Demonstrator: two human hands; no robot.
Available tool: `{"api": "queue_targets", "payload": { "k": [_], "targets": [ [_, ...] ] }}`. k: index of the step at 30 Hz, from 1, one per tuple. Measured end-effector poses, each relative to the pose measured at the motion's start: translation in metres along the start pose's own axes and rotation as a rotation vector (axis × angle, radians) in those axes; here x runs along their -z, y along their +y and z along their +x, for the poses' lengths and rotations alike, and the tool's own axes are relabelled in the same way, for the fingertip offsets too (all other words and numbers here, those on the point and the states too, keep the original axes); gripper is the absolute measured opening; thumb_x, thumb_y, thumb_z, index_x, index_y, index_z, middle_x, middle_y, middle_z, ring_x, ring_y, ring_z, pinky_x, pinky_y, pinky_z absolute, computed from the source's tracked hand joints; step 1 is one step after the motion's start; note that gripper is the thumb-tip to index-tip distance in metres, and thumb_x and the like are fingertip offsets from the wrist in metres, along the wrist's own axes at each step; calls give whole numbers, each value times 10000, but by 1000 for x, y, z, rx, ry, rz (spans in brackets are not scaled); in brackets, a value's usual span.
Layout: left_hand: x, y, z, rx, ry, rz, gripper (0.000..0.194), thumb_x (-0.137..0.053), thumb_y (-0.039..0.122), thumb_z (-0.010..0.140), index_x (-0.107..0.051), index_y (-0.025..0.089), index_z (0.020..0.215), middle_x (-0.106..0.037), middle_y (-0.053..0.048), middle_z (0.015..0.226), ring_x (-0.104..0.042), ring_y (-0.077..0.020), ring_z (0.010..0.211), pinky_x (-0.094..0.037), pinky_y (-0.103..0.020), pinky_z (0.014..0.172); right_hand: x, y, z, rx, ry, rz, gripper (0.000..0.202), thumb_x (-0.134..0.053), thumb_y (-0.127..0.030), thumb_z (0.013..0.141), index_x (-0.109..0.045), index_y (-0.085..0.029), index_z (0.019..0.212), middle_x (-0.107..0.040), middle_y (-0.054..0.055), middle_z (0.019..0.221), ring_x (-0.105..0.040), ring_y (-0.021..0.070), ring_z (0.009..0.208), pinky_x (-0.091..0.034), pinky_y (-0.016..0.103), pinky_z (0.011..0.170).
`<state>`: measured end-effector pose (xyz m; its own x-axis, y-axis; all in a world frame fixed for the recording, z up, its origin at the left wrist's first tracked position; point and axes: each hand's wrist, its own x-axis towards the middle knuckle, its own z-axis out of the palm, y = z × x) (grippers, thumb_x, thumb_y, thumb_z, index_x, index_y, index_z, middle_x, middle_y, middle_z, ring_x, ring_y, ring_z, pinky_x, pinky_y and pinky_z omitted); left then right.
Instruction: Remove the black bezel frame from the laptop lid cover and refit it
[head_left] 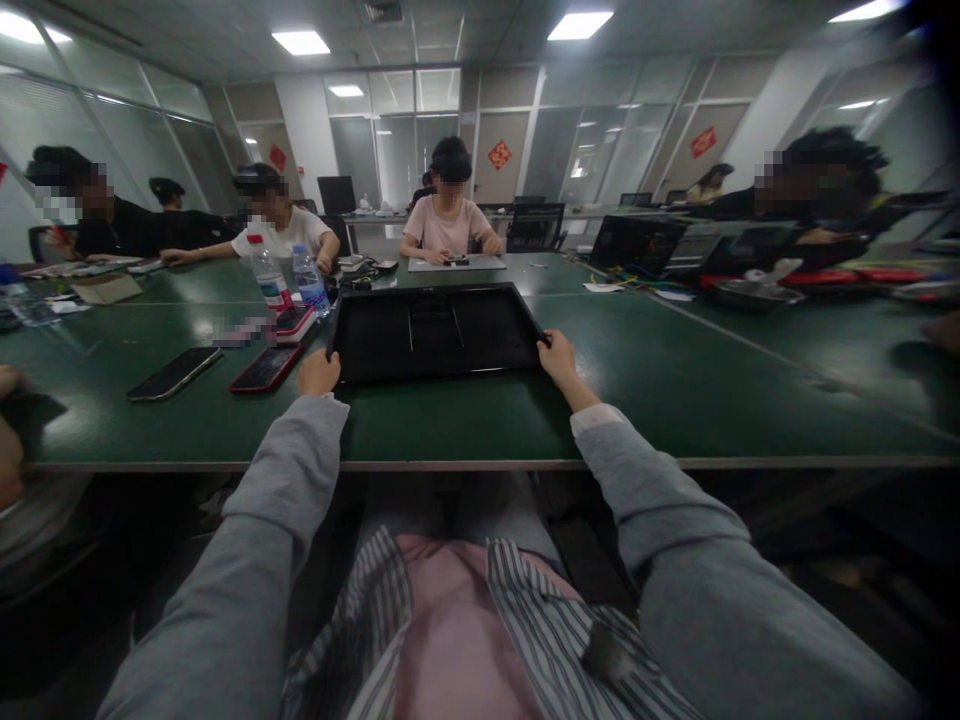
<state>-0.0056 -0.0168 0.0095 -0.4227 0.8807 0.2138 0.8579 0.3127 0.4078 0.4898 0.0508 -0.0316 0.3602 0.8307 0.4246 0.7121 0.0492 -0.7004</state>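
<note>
A wide black rectangular panel [375,338] with a raised rim, like a monitor casing, lies on the green table in front of me. Two thin bright ridges run down its middle around a recessed block. My left hand [319,373] is closed on its left edge near the front corner. On the opposite side, my right hand [556,356] grips the right edge, thumb on top of the rim. The fingers under both edges are mostly hidden. Left of my left hand lie a red-edged phone [264,368] and a dark phone [174,374].
Two plastic bottles, one red-labelled [271,278] and one blue-labelled [309,280], stand behind the phones. Across the green table [637,400] sits a person in pink [448,228]. Other people sit left and right. Black equipment [637,243] with cables stands at the far right.
</note>
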Motion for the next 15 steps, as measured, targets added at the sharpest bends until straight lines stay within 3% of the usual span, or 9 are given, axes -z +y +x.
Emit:
{"api": "queue_targets", "payload": {
  "k": [15],
  "targets": [
    [-1, -2, 3, 11, -43, -22, 451, -437, 430, 991, -673, 154, 1258, -683, -218, 1282, -627, -362, 1218, -486, -443, 965, 1, -3, -2, -16, -13, -27, 380, -536, -184, 841, -643, -125, 1201, -695, 185, 1231, -643, 298, 1188, -464, 471, 1085]
  ]
}}
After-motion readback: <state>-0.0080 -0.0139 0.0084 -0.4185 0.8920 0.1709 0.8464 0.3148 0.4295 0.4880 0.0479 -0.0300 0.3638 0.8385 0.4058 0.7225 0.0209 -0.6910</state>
